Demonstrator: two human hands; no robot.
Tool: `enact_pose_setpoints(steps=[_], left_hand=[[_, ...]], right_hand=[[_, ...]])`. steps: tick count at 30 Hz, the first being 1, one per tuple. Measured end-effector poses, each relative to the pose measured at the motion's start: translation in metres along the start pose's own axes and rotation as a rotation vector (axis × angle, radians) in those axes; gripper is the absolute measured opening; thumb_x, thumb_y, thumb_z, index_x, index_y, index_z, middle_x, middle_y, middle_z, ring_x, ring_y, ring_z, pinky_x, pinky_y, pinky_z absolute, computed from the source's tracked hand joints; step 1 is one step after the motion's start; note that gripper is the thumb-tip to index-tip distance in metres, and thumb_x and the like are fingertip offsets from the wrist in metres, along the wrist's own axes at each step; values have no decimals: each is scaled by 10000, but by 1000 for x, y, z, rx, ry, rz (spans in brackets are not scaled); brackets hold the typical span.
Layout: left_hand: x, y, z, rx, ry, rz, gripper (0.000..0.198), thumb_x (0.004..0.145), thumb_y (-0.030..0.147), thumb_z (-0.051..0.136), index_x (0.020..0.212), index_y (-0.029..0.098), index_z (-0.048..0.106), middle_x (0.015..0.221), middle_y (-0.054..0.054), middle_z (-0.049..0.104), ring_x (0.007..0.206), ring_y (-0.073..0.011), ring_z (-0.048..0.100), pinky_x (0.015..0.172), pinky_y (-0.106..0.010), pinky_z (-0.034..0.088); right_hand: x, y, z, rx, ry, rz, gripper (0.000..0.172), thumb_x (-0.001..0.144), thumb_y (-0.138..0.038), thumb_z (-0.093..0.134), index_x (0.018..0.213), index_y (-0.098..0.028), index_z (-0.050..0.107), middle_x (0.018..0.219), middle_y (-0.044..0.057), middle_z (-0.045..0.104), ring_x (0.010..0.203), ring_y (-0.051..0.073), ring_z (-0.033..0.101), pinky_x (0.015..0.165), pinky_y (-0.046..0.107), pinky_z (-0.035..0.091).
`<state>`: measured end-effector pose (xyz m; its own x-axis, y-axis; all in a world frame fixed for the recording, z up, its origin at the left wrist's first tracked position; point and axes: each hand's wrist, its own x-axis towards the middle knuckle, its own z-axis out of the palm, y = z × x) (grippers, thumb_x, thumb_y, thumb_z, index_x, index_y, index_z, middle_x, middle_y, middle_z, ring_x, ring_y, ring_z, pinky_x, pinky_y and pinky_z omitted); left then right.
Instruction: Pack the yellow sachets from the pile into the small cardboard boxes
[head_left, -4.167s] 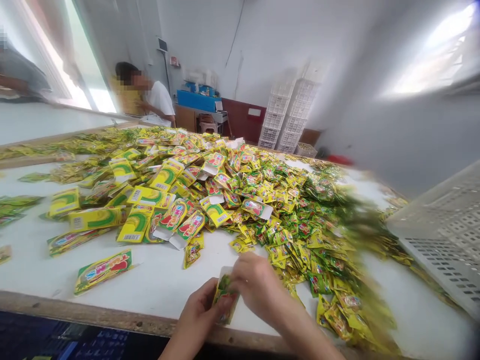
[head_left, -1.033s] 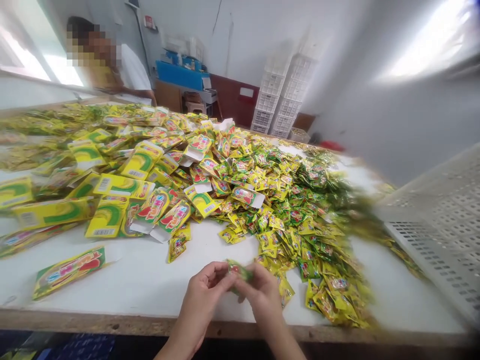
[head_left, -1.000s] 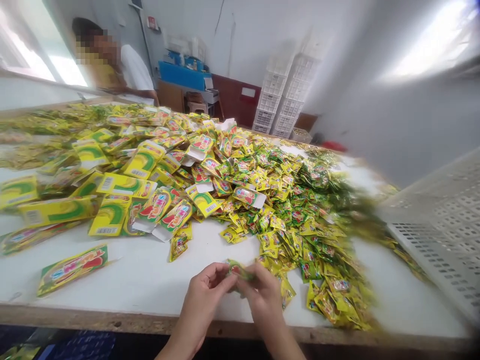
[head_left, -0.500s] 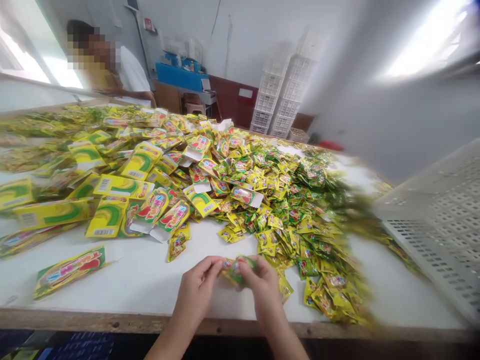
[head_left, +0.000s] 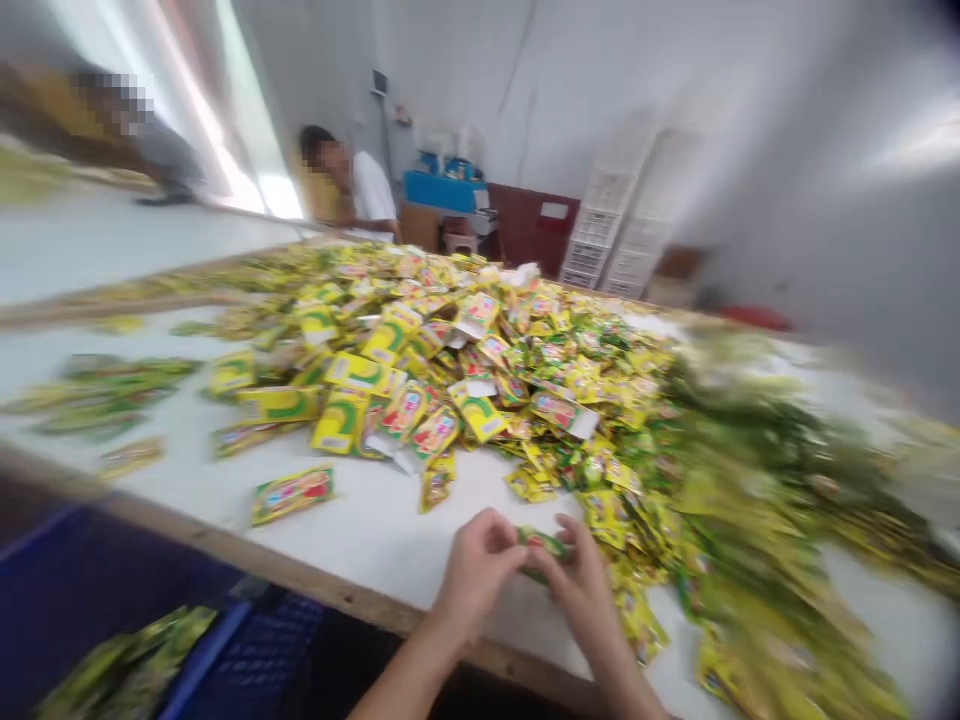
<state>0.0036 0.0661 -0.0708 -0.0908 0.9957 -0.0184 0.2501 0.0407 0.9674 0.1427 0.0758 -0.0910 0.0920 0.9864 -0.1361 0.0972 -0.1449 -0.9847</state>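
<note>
My left hand and my right hand meet near the front edge of the white table. Both pinch a small green and yellow packet between their fingertips. A big heap of small yellow-green sachets lies just beyond and to the right of my hands. Flat yellow cartons are strewn left of the heap, and one flat carton lies alone near the front edge.
A blue crate with some green packets in it stands below the table at the lower left. A person in a white shirt sits at the far end. Stacked white crates stand by the back wall.
The view has swung left and down, so the blue crate below the table shows and the white basket at right is gone from view. My hands still hold the packet together.
</note>
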Motion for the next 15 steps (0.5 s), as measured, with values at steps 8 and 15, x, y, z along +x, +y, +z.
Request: enact_pose_setpoints(steps=[8,15], left_hand=[[6,5,-121,404,276,86,246,783,131,566,975,208,699,1076,-97,723,1072,-259,624,994,-405,439],[17,-13,-266,858,329,-62,451,618,90,682,1068,75,666,1062,-160,691,1100,-380,576,970,-534,359]], right_hand=[[-18,-1,-7,-447,-324,-405,247,883,-439,573,783,-239,678,654,51,630,580,215,609,536,321,474],[-43,36,4,-715,-424,-795,179,684,-114,691,683,-276,615,655,37,614,522,204,555,456,322,373]])
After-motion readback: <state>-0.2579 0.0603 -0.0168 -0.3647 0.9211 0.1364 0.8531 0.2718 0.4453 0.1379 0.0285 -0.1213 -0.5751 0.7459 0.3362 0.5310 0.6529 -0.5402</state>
